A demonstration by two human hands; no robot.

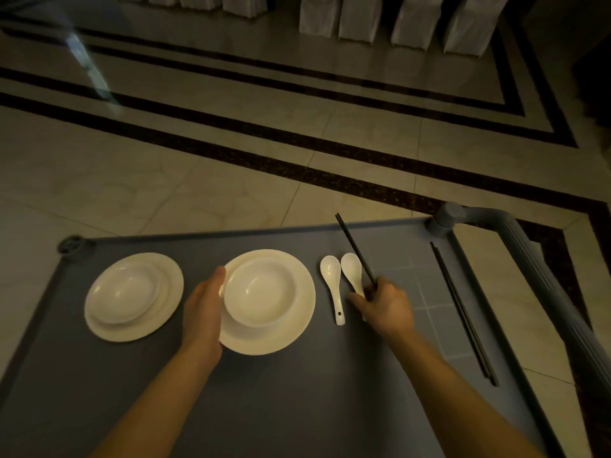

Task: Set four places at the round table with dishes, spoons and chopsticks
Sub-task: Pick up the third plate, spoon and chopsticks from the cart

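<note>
On the grey cart (pixel 264 408), left hand (pixel 203 312) grips a round white plate (pixel 291 328) and bowl (pixel 258 292); right hand (pixel 385 305) holds thin black chopsticks (pixel 355 249), covering 1 glossy spoon's (pixel 352 269) handle.

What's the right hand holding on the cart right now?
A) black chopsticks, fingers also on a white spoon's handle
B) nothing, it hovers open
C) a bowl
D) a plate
A: the right hand grips black chopsticks that stick up and away from it, and its fingers close over the handle of the right-hand spoon; the left hand is the one at the bowl and plate.
</note>
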